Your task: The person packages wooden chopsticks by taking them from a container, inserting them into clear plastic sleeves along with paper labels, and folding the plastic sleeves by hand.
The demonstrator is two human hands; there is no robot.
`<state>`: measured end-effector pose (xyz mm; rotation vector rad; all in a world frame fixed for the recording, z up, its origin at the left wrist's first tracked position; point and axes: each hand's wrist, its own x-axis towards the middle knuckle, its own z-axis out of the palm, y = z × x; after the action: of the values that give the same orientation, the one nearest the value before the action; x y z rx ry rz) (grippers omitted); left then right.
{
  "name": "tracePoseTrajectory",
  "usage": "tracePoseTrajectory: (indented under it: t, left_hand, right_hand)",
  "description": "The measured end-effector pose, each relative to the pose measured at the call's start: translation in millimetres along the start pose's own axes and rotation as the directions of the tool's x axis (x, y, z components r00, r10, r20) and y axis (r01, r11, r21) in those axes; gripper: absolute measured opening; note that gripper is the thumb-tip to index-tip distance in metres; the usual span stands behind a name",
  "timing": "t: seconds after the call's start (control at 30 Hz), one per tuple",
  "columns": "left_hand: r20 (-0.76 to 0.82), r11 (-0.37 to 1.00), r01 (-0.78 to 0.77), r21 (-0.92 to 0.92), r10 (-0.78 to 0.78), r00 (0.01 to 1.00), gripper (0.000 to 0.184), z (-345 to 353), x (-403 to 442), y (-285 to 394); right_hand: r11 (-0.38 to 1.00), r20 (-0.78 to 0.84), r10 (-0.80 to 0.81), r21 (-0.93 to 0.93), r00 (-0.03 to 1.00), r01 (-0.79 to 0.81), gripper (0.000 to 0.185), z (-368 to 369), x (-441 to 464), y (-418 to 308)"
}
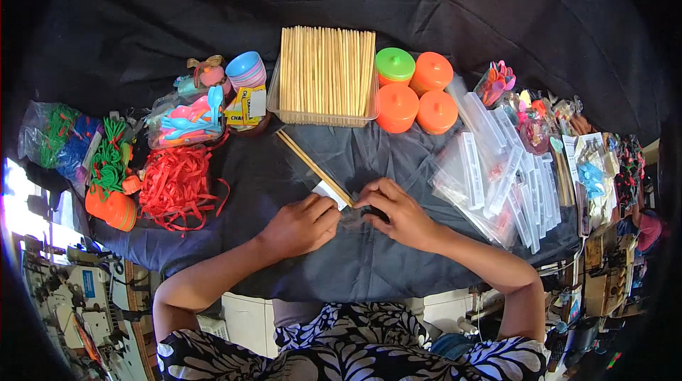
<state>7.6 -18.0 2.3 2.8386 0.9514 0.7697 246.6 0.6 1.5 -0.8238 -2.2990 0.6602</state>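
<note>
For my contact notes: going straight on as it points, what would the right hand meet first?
The right hand would likely meet the two wooden sticks first, at their near ends; whether they already touch is unclear.

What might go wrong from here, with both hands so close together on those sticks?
The thin sticks meet the right hand only at their near end, so they may swing or fan apart. The white slip beside the left hand might crease or shift. The clear plastic strips overlap in a loose pile near the right forearm; a careless elbow could scatter them.
</note>
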Motion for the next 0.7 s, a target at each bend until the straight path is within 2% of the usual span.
tracePoseTrajectory:
  t: [0.2, 0.37, 0.47, 0.53, 0.6, 0.63, 0.7]
  left_hand:
    - [-0.048, 1.0, -0.017, -0.014, 0.017, 0.999, 0.019, -4.0, 2.8, 1.2]
    - [-0.073, 0.998, -0.067, -0.001, 0.067, 0.995, 0.022, -8.5, 5.4, 2.6]
    - [-0.124, 0.996, -0.049, -0.071, 0.04, 0.991, 0.022, -7.0, 5.5, 1.1]
    - [-0.208, 0.978, -0.01, -0.209, -0.035, 0.977, 0.024, -11.2, 8.3, 1.1]
    - [-0.23, 0.967, 0.023, -0.254, -0.084, 0.97, 0.024, -22.0, 13.2, 3.3]
    - [-0.247, 0.951, 0.057, -0.304, -0.136, 0.959, 0.023, -29.3, 16.2, 5.1]
    - [-0.293, 0.948, 0.07, -0.312, -0.166, 0.942, 0.022, -44.9, 25.4, 7.0]
  right_hand:
    - [0.998, -0.071, -0.063, -0.015, 0.996, 0.062, 0.019, 4.2, 0.0, 5.4]
    - [0.995, -0.089, -0.088, 0.031, 0.992, 0.091, 0.016, -1.5, 5.1, 2.7]
    - [0.991, -0.1, -0.095, 0.083, 0.991, 0.103, 0.013, -4.9, 8.4, 0.4]
    - [0.987, -0.109, -0.105, 0.11, 0.989, 0.116, 0.012, -7.6, 11.4, -3.0]
    - [0.968, -0.184, -0.078, 0.221, 0.98, 0.118, 0.01, -10.1, 16.1, -8.7]
    - [0.968, -0.187, -0.085, 0.217, 0.979, 0.126, 0.01, -12.7, 19.6, -13.5]
    - [0.964, -0.298, -0.065, 0.227, 0.952, 0.137, 0.014, -17.6, 28.0, -22.1]
